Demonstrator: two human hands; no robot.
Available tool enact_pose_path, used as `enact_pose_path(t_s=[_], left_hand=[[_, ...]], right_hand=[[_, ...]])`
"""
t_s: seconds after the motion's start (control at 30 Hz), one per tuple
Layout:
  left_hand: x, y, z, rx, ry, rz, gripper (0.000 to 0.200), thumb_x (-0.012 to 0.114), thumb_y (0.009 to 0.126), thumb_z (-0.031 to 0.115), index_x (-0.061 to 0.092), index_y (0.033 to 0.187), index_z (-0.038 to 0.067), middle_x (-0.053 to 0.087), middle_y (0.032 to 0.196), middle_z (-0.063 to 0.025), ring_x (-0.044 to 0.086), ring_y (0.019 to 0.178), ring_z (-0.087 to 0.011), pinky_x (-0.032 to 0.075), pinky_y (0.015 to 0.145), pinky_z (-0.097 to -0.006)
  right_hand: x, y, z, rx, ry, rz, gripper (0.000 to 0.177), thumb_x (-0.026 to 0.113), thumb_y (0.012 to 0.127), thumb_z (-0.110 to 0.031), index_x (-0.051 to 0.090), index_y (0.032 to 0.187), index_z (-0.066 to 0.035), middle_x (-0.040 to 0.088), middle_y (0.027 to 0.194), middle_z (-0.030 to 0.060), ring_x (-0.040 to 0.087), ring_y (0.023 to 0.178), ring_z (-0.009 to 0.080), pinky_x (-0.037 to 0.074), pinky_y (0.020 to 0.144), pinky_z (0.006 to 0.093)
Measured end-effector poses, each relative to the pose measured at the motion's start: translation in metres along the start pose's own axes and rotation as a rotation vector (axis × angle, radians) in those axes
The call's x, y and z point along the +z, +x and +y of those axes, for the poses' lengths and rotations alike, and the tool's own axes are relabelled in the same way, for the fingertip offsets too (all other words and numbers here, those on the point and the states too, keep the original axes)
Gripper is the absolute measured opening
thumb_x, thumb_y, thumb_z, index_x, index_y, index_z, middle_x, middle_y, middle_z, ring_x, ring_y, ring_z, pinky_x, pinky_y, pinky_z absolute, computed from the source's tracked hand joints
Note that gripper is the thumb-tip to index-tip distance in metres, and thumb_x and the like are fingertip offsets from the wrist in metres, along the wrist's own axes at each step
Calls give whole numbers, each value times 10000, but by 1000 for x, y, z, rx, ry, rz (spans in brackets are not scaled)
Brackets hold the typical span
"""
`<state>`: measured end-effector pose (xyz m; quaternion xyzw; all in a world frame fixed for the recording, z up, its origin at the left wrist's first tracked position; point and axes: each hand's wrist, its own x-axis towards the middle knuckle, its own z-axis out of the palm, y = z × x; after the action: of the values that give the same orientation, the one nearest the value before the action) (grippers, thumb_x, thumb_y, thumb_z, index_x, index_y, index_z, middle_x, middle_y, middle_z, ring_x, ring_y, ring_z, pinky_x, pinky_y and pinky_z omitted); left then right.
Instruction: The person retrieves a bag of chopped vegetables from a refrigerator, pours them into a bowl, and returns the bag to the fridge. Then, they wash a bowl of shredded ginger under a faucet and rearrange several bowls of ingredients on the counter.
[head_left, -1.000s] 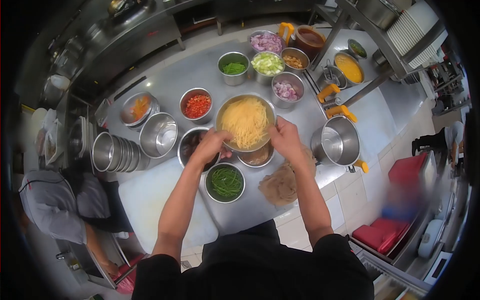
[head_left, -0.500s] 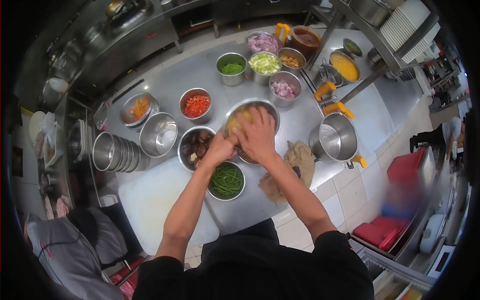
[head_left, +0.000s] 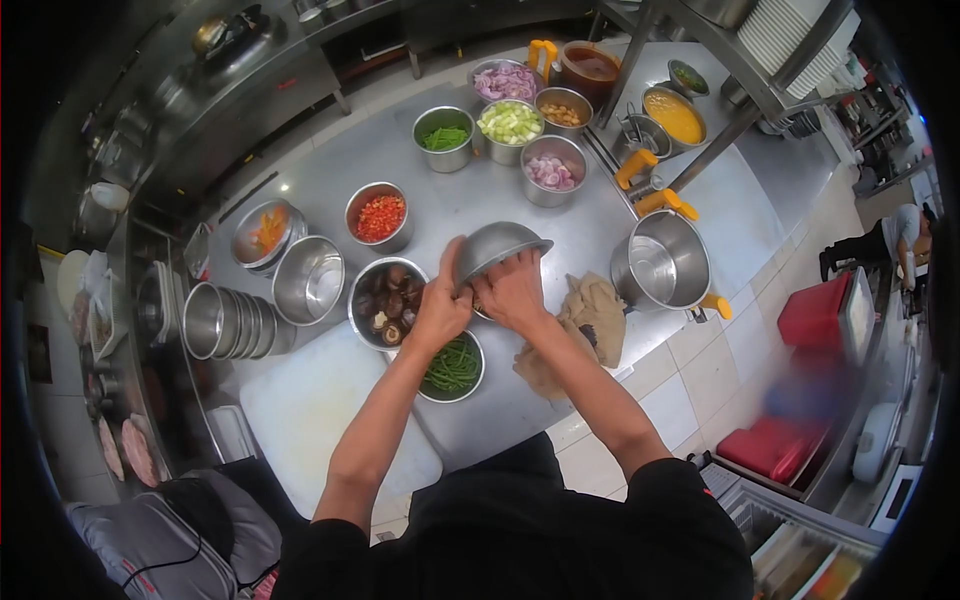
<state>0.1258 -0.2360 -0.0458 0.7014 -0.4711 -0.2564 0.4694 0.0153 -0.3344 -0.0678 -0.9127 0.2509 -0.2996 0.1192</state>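
A metal bowl (head_left: 498, 243) is tipped steeply, its outer side facing up. My left hand (head_left: 443, 303) is closed on the bowl's left edge. My right hand (head_left: 515, 290) reaches under the raised bowl with bent fingers; its fingertips and whatever they touch are hidden. Part of another container shows beneath my hands, its contents mostly covered. Left of my hands stands a bowl of dark mushrooms (head_left: 388, 302). Green beans (head_left: 453, 364) fill a bowl just below my left hand. A crumpled brown cloth (head_left: 592, 320) lies to the right of my right forearm.
Bowls of chopped chillies (head_left: 380, 217), green pieces (head_left: 445, 138) and onion (head_left: 551, 172) stand farther back. A white board (head_left: 330, 410) is at the front left, stacked bowls (head_left: 213, 322) beyond it. An empty pot (head_left: 660, 262) stands right. A person (head_left: 895, 240) is far right.
The bowl that stood upright under my hands is now lifted and tipped over. My left hand has taken its edge, and my right hand has moved down beneath it. The view has shifted slightly.
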Motion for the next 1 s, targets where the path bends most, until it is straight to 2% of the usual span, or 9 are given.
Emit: enact_pose_path(t_s=[0.13,0.33,0.53,0.6,0.63,0.7,0.87,0.97,1.0], left_hand=[[-6,1,9,-48,-14,-39,712,497,823,37,207,1468,121,595,1109,-321,587,1061,-452,450,918,-437],[-16,5,4,-67,10,-146,697,522,823,121,226,1453,75,598,1051,-342,576,1026,-488,456,859,-493],[-5,0,22,-139,142,-44,698,510,819,53,249,1465,98,609,1038,-326,601,954,-469,475,836,-487],[4,-2,15,104,196,116,732,447,788,-41,235,1481,59,619,1030,-306,611,939,-470,479,834,-445],[6,-2,13,104,197,113,732,447,788,-41,235,1481,59,619,1030,-306,611,939,-470,479,834,-445],[8,-1,13,189,237,224,781,433,761,-89,220,1494,76,552,1206,-313,564,1089,-455,461,910,-443],[3,6,17,93,203,212,794,423,757,-98,208,1501,78,466,1333,-315,500,1203,-439,436,974,-422],[1,4,14,115,213,291,786,423,776,-80,198,1507,100,454,1348,-313,537,1141,-446,440,960,-419],[0,6,10,144,219,368,772,420,789,-64,198,1508,109,515,1263,-307,595,1007,-408,481,874,-405]], right_hand=[[-4,-1,-5,37,61,-67,296,606,843,-349,688,980,-99,514,1165,183,431,1089,379,338,892,503],[1,1,-4,8,108,126,276,620,823,-332,684,966,-105,505,1109,175,417,1070,385,330,889,490],[-3,-3,-8,114,-12,-13,260,681,753,-296,704,930,-108,560,1132,126,458,1089,359,349,893,499],[3,-6,-3,1,-45,164,275,701,693,-258,703,910,-88,580,1063,117,479,1046,349,367,857,480],[5,-6,-2,9,-26,179,273,708,658,-226,699,881,-70,594,1011,120,488,1035,342,378,833,460],[5,-4,-4,62,19,188,276,704,657,-219,699,889,-70,598,989,119,495,1014,335,381,826,456],[15,-3,2,82,30,143,271,671,703,-214,692,935,-75,605,948,100,526,944,286,389,825,421],[13,-5,0,158,-48,-3,225,652,739,-210,687,907,-63,634,926,120,572,905,305,435,791,428],[11,-3,2,154,-44,-6,225,652,739,-210,687,907,-63,634,926,120,572,905,305,435,791,428]])
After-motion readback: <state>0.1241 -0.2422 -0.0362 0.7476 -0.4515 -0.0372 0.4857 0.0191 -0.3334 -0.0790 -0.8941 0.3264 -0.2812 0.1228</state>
